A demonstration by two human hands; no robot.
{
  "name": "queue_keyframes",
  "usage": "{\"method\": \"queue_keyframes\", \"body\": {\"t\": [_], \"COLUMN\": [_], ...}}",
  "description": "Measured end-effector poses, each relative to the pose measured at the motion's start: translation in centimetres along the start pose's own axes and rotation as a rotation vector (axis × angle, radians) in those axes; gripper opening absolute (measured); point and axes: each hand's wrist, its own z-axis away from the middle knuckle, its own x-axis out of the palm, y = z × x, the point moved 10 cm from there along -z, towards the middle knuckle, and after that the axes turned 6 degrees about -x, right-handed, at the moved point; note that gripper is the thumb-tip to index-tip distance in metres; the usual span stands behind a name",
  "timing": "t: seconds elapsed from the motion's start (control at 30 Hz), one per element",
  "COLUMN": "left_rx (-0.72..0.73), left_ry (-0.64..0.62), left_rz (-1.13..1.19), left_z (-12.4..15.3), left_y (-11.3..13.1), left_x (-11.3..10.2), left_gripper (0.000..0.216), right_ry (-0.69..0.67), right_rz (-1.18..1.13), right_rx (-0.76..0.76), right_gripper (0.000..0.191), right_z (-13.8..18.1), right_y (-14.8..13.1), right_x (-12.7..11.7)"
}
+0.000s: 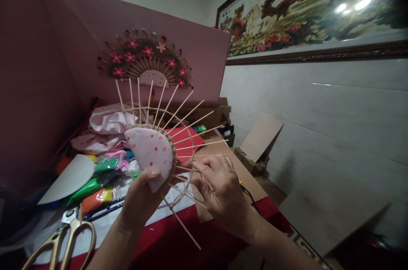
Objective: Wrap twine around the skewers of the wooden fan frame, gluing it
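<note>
A half-round piece covered in pale floral cloth [149, 151] is tilted in front of me, with thin wooden sticks [180, 115] fanning out from its curved edge. Twine is woven close along that edge, and a looser strand of twine [190, 130] loops across the sticks farther out. My left hand [140, 193] grips the cloth-covered piece near its lower corner, thumb on the front and fingers behind. On the right side, my right hand [219, 183] pinches the twine among the sticks; its fingertips partly hide the exact grip.
Gold-handled scissors [72, 227] lie at the lower left, near bagged coloured clay [95, 198] and a white half-round board [68, 178]. Crumpled pink cloth [110, 121] and red paper [188, 142] lie behind. A finished flowered fan [149, 57] stands against the pink panel [204, 62].
</note>
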Motion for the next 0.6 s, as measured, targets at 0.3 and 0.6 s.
{"method": "queue_keyframes", "body": {"t": [0.3, 0.6], "left_rx": [-0.016, -0.036], "left_ry": [-0.040, -0.063], "left_rz": [0.049, 0.115], "left_z": [0.5, 0.4], "left_y": [-0.1, -0.2], "left_x": [0.2, 0.3], "left_gripper": [0.059, 0.059], "right_ry": [-0.043, 0.012], "right_rz": [0.180, 0.199], "right_rx": [-0.089, -0.164], "right_gripper": [0.040, 0.037], "right_z": [-0.3, -0.4], "right_y": [-0.9, -1.7], "right_x": [0.6, 0.0]}}
